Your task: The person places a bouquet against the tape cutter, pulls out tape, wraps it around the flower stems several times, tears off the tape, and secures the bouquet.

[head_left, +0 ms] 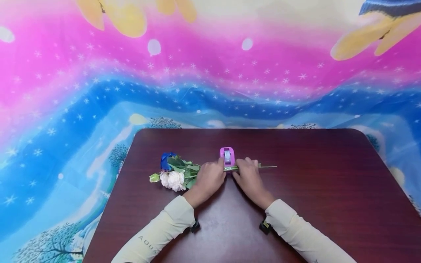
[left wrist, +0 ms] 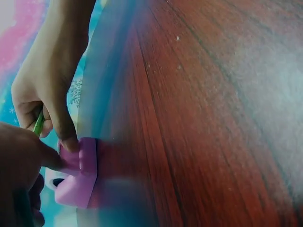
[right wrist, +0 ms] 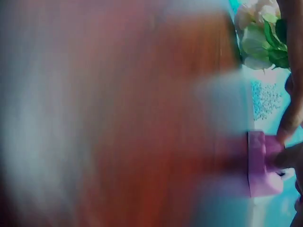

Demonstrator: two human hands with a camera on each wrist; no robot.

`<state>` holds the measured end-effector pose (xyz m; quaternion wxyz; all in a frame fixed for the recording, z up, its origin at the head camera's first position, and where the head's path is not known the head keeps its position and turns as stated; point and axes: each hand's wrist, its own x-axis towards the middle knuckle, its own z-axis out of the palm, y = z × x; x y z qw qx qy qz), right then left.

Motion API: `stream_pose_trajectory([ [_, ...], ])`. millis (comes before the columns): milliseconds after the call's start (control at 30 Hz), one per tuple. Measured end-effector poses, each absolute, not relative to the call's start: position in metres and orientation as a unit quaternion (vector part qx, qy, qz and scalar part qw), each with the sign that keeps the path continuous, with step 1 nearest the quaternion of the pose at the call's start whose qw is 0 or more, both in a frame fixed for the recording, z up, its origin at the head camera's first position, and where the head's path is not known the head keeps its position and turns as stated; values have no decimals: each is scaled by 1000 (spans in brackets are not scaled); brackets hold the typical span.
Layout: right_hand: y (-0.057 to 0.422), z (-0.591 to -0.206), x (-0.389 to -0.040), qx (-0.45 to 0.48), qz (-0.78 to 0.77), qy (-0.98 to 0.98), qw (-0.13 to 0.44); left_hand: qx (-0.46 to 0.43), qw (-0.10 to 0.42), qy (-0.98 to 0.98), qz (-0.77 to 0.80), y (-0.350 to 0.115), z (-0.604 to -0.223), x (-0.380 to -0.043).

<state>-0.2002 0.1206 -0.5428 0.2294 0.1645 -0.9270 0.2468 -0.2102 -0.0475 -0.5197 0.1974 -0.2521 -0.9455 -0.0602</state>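
Note:
Both hands grip the green stems (head_left: pixel 268 166) of a small bunch of artificial-looking flowers, lying crosswise just in front of a pink tape dispenser (head_left: pixel 231 150). My left hand (head_left: pixel 210 178) holds them close below the leaves (head_left: pixel 179 164). A short way along, my right hand (head_left: pixel 250 179) grips the stems, whose ends poke out beyond it. The blue rose (head_left: pixel 166 160), white flowers (head_left: pixel 173 180) and a pale green bud (head_left: pixel 154 178) point left. In the left wrist view, thumbs of both hands are at the dispenser (left wrist: pixel 78 189). A shiny strip (head_left: pixel 228 168) shows on the stems between the hands.
A dark reddish-brown wooden table (head_left: pixel 312 190) lies under everything, with rounded far corners. Behind it hangs a bright pink and blue printed cloth (head_left: pixel 210 73). Dark wrist cameras (head_left: pixel 265 226) hang below the pale sleeves (head_left: pixel 296 223).

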Motion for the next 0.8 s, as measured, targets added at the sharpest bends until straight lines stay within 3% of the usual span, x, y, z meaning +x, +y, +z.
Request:
stream_pose_trajectory([
  [167, 115, -546, -195, 148, 212, -919, 299, -231, 265, -936, 27, -41, -521, -202],
  [300, 113, -544, -193, 135, 180, -919, 323, -206, 273, -939, 42, -37, -522, -198],
  [667, 112, -541, -191, 135, 162, -923, 322, -221, 267, -937, 38, -40, -516, -197],
  [800, 115, -535, -188, 138, 185, -932, 281, -252, 241, -937, 13, -44, -511, -194],
])
